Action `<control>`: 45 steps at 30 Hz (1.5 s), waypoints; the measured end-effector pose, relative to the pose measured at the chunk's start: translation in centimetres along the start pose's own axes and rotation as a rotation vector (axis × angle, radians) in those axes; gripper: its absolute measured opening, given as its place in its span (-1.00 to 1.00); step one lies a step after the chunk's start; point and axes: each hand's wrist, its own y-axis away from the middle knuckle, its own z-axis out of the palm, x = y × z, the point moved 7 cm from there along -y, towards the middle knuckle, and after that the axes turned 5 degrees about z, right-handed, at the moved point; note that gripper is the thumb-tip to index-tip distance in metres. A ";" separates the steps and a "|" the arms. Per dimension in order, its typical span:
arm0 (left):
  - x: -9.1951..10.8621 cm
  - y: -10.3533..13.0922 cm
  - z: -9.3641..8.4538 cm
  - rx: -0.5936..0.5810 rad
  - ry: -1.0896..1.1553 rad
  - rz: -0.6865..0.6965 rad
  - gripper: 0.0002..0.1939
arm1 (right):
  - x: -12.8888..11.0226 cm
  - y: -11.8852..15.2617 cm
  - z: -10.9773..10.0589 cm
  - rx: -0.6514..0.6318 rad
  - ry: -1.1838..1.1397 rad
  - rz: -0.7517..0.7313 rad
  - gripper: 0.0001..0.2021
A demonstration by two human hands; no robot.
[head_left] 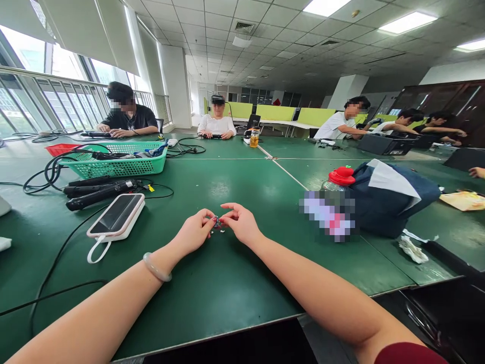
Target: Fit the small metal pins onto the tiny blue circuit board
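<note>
Above the near middle of the table, my left hand (pixel 195 231) is closed, with thumb and fingers pinching a small dark piece (pixel 216 221) with bluish and reddish spots. The piece is too small for me to tell its kind. My right hand (pixel 242 225) meets it from the other side; its thumb and fingertips are drawn together at the piece's edge, and one finger is lifted above. Tiny white bits (pixel 222 231) lie on the green table (pixel 212 293) just below the fingertips. A pale bangle (pixel 156 268) circles my left wrist.
To the left lie a phone-like device (pixel 118 215) with a strap, black handles (pixel 100 192), cables and a green basket (pixel 117 162). A dark blue bag (pixel 390 197) and red-lidded bottle (pixel 341 178) stand right. Several people sit around the table; a drink bottle (pixel 254 138) stands farther back.
</note>
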 end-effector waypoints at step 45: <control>0.9 -0.2 -1.8 0.039 -0.116 0.106 -0.89 | -1.1 0.4 0.1 -0.025 0.623 -0.186 -0.76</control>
